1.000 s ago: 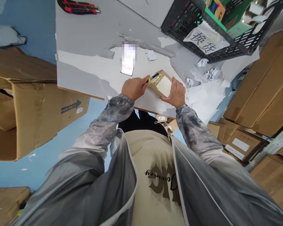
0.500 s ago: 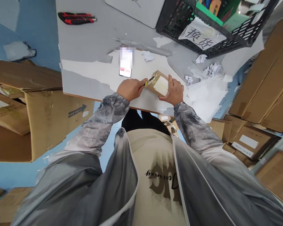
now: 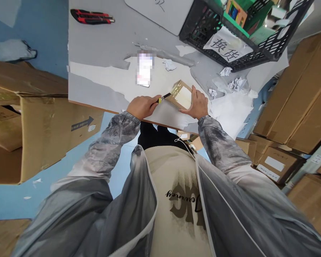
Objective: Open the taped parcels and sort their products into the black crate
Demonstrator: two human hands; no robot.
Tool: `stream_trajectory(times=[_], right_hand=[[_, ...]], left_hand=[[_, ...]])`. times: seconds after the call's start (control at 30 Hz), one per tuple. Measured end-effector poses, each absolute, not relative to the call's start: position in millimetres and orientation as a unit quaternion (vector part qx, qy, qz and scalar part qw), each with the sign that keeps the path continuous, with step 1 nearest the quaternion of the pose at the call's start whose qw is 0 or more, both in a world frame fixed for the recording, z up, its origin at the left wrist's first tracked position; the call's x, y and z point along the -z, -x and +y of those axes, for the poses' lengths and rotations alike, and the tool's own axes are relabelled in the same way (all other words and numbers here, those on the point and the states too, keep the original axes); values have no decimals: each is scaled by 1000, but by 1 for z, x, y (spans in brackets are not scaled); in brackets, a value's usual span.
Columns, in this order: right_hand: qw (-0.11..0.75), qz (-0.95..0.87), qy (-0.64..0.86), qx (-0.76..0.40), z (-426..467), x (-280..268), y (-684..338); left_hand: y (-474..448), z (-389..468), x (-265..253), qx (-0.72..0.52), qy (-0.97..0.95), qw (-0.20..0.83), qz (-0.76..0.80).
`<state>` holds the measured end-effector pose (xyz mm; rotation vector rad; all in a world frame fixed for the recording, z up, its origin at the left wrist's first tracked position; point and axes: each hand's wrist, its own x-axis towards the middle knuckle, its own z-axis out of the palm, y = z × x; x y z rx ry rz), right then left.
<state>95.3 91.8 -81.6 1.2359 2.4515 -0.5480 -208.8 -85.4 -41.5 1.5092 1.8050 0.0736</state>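
My left hand [image 3: 143, 106] is closed around a small utility knife [image 3: 163, 97] with some yellow on its handle. The dark blade points right, its tip at or very near the taped left end of a small cardboard box [image 3: 182, 95]. Clear tape covers that end, and a white label lies on the box's upper face. My right hand [image 3: 198, 103] grips the opposite end, thumb on the near side and fingers over the far edge. Beyond my left hand lies a phone [image 3: 144, 71] with its screen lit. The box rests on the table [image 3: 101, 85].
A red and black box cutter [image 3: 92, 16] lies at the table's far left. A black plastic crate [image 3: 203, 32] stands far right, near crumpled paper [image 3: 238, 84] and plastic. A large open carton [image 3: 46, 132] is at left; stacked cartons [image 3: 296, 85] fill the right.
My left hand has drawn the knife back left and slightly toward me, from across the box's taped end to its edge. My right hand keeps holding the box. The view has shifted slightly.
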Motion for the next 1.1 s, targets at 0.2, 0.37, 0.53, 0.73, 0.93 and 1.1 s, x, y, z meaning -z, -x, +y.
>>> stream_trajectory(times=[0.2, 0.37, 0.53, 0.73, 0.93, 1.1], right_hand=[[212, 867, -386, 232, 120, 75, -104], [220, 864, -402, 208, 118, 76, -101], [198, 870, -412, 183, 107, 82, -97], [184, 872, -423, 165, 98, 91, -92], [195, 867, -424, 176, 112, 87, -91], [247, 841, -439, 196, 165, 77, -103]], left_hand=[[182, -101, 60, -147, -484, 382, 773], [155, -79, 65, -211, -434, 394, 782], [132, -37, 84, -229, -398, 399, 794], [127, -15, 102, -237, -374, 436, 784], [126, -12, 94, -219, -388, 439, 781], [125, -7, 67, -182, -439, 423, 772]])
